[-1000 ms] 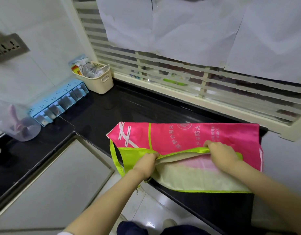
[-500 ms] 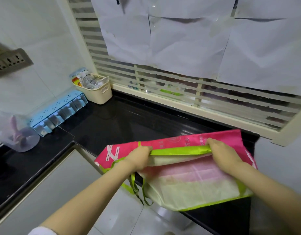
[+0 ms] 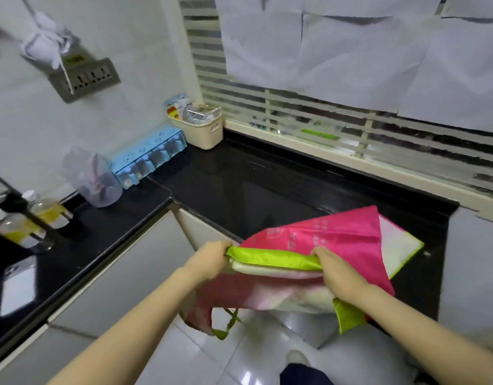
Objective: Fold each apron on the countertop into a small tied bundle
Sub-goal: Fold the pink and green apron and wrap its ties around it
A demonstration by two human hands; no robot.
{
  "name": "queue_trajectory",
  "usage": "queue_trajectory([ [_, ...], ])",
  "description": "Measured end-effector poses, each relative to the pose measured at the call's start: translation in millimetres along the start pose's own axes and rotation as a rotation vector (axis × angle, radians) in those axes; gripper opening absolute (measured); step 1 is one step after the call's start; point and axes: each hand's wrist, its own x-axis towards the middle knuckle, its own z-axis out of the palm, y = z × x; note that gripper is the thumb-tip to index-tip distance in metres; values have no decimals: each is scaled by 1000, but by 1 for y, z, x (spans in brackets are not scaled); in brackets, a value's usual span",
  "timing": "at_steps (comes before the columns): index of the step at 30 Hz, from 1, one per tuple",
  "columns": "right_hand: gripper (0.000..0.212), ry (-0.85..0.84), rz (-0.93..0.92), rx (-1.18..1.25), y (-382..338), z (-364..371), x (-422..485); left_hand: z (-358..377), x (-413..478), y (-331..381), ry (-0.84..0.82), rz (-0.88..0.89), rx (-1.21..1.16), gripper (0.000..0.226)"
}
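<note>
Both our hands grip the one pink apron (image 3: 337, 234) along its lime-green edge. Our left hand (image 3: 209, 259) curls around the left end of that edge, and our right hand (image 3: 337, 273) pinches it further to the right, fingers on top. The apron is partly folded. Its far part lies on the front right of the black countertop (image 3: 253, 184), while the near part hangs over the counter edge in front of us, with green straps (image 3: 226, 323) dangling toward the floor.

We count one cream basket (image 3: 206, 132) in the back corner and one blue rack (image 3: 148, 157) beside it. One clear jug (image 3: 95, 179) stands further left, then two capped bottles (image 3: 48, 211) of yellow liquid. One socket strip (image 3: 87, 79) is on the wall.
</note>
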Motion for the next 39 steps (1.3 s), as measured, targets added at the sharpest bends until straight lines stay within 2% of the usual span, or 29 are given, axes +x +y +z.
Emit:
queue_trajectory([
  [2, 42, -77, 9, 42, -23, 18, -9, 5, -26, -24, -24, -58, 67, 5],
  [7, 36, -216, 8, 24, -81, 62, -27, 8, -84, -68, -76, -173, 190, 16],
  [11, 38, -274, -19, 4, -120, 90, -34, -10, -110, -89, 34, -224, 231, 19],
  [16, 46, -326, -155, -93, -166, 100, -44, -36, -138, -112, 215, -247, 209, 25],
  [19, 37, -228, -138, -158, -180, 62, -36, -52, -146, -120, 299, -194, 178, 22],
  [23, 30, -25, -115, -218, -184, -6, -19, -76, -153, -122, 162, -90, 83, 21],
  [24, 31, 52, -119, -198, -187, -21, -18, -82, -153, -120, 226, -60, 77, 20],
  [27, 42, 487, -196, -54, -199, -50, -21, -90, -156, -104, 744, -5, 53, 28],
  [28, 46, 625, -248, -14, -201, -54, -25, -90, -156, -99, 859, -7, 26, 35],
  [29, 47, 687, -276, -10, -199, -54, -28, -89, -154, -96, 874, -7, 15, 37],
  [30, 45, 649, -268, -44, -194, -51, -29, -84, -152, -96, 793, -2, 28, 34],
  [33, 34, 224, -92, -266, -169, -33, -29, -59, -141, -104, 360, -20, 111, 19],
  [34, 35, 173, -60, -279, -162, -28, -30, -53, -138, -106, 318, -21, 107, 18],
  [36, 36, 237, -43, -191, -154, -26, -32, -51, -134, -106, 327, -12, 69, 17],
  [39, 34, 257, 2, -173, -140, -30, -34, -55, -126, -100, 204, -22, 48, 22],
])
